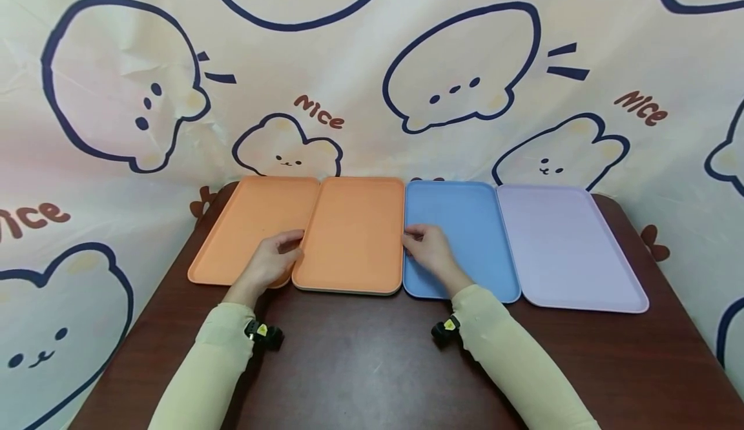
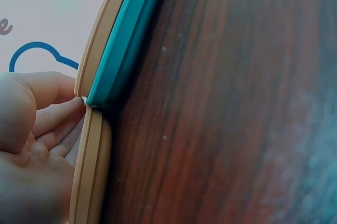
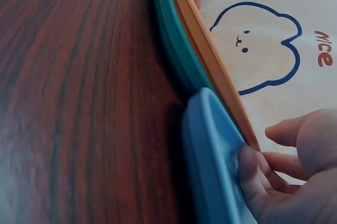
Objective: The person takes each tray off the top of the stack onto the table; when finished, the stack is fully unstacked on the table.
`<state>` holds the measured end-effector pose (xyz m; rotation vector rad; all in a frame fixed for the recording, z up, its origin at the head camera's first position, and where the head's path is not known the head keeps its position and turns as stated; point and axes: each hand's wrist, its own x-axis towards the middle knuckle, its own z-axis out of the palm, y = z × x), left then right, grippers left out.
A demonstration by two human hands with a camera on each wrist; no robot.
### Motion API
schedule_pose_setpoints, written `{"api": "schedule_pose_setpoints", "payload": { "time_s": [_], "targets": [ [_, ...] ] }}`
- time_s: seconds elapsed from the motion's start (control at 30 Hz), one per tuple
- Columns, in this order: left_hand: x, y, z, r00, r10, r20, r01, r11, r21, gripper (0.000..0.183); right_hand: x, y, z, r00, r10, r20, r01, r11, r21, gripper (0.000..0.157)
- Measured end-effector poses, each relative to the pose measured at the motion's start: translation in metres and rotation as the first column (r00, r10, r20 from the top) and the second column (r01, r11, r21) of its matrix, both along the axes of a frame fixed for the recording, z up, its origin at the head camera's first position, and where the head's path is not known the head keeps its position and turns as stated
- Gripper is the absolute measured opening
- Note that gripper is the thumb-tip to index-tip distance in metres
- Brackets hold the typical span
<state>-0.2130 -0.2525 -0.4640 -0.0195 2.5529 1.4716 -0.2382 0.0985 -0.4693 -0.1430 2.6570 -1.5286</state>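
An orange tray (image 1: 354, 236) lies on top of a teal tray (image 2: 126, 39), whose edge shows beneath it in both wrist views. My left hand (image 1: 273, 259) grips the orange tray's left rim, thumb above and the other fingers tucked in at the edge. On the opposite side, my right hand (image 1: 430, 249) has curled fingertips against the right rim; one digit stands off it in the right wrist view. That hand reaches over a blue tray (image 1: 465, 243), while the left one overlaps a second orange tray (image 1: 250, 230).
At the right end lies a lilac tray (image 1: 572, 249). All the trays sit side by side along the far part of a dark wood table (image 1: 360, 359). Behind hangs a pale cloth (image 1: 360, 81) printed with cartoon animals.
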Motion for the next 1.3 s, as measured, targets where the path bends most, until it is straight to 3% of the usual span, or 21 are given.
{"api": "schedule_pose_setpoints", "payload": {
  "time_s": [0.17, 0.37, 0.7, 0.9, 1.17, 1.3],
  "targets": [
    [-0.001, 0.003, 0.000, 1.000, -0.002, -0.002, 0.002, 1.000, 0.006, 0.052, 0.002, -0.006, -0.001, 0.999, -0.022, -0.043, 0.026, 0.996, 0.090, 0.039],
    [-0.002, 0.004, -0.002, 1.000, 0.002, 0.004, -0.002, 1.000, 0.009, 0.052, 0.002, -0.013, 0.000, 0.994, -0.095, -0.055, 0.100, 0.990, 0.102, 0.035],
    [-0.002, 0.007, -0.003, 1.000, -0.014, 0.001, 0.014, 0.999, 0.031, 0.050, 0.003, -0.011, 0.003, 0.974, -0.223, -0.031, 0.222, 0.974, -0.045, 0.033],
    [-0.002, 0.006, -0.002, 1.000, -0.020, -0.018, 0.021, 1.000, 0.022, 0.051, 0.006, -0.007, 0.003, 0.960, -0.276, -0.048, 0.271, 0.959, -0.085, 0.032],
    [0.000, 0.002, -0.002, 0.999, -0.031, -0.004, 0.032, 0.999, 0.028, 0.054, 0.008, 0.008, 0.001, 0.926, -0.376, -0.024, 0.363, 0.907, -0.213, 0.030],
    [0.002, -0.001, 0.000, 1.000, -0.028, 0.001, 0.028, 0.999, 0.038, 0.055, 0.009, 0.021, 0.000, 0.926, -0.377, -0.011, 0.361, 0.894, -0.264, 0.030]
  ]
}}
